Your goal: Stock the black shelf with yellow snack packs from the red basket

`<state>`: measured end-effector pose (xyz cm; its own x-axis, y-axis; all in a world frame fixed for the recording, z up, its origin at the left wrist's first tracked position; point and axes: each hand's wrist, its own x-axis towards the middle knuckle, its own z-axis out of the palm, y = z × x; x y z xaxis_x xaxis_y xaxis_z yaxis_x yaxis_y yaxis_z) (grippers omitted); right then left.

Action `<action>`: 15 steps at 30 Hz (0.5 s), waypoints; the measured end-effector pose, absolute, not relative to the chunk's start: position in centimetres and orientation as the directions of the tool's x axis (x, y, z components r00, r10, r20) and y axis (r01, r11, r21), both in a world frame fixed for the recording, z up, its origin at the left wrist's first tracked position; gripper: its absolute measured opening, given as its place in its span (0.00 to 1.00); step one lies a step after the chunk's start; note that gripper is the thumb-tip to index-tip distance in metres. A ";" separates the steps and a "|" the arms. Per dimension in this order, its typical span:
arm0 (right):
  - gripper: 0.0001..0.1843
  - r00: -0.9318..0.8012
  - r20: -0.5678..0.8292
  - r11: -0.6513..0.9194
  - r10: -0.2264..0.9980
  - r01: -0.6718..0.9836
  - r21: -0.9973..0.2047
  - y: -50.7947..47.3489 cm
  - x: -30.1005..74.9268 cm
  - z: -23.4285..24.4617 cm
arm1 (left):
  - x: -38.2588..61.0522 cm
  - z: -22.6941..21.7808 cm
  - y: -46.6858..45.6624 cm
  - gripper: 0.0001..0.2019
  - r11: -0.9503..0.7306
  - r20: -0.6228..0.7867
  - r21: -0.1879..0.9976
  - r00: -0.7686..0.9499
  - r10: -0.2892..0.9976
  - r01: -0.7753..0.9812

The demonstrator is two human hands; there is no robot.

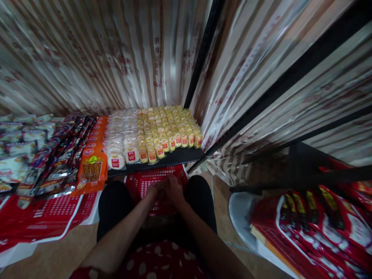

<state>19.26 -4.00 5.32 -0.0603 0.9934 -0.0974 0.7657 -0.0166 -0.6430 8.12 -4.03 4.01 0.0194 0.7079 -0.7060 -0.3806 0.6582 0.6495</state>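
My left hand (157, 188) and my right hand (174, 187) meet between my knees, their fingers drawn together and touching. Whether anything lies inside them is hidden in the dim light. Beneath and behind both hands is a red perforated plastic basket (181, 176), partly under the black shelf (183, 155). Just beyond, that shelf carries rows of small yellow-wrapped packs (170, 128) with red labels. To their left stand rows of white round packs (116, 157) in clear wrapping.
Further left lie an orange snack packet (91, 168), dark shiny packets (62, 162) and white packets (17, 143), above a red basket (55, 217). Black posts (255, 93) and a striped plastic curtain (116, 54) enclose the shelf. Right, red packets (325, 221) fill another basket beside a grey rounded object (242, 213).
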 end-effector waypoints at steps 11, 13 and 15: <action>0.26 0.097 0.148 0.047 0.984 0.660 -0.750 -3.7 21.9 8.5 | 9.1 8.0 -4.4 0.06 0.681 -0.740 0.552 0.093 0.666 -0.480; 0.25 0.163 0.084 -0.037 0.983 0.625 -0.780 -3.6 22.1 8.8 | 9.2 8.6 -4.4 0.06 0.678 -0.733 0.548 0.110 0.671 -0.490; 0.24 0.197 0.010 -0.107 0.980 0.573 -0.813 -3.5 22.3 8.9 | 9.2 9.2 -4.3 0.06 0.676 -0.727 0.546 0.121 0.676 -0.494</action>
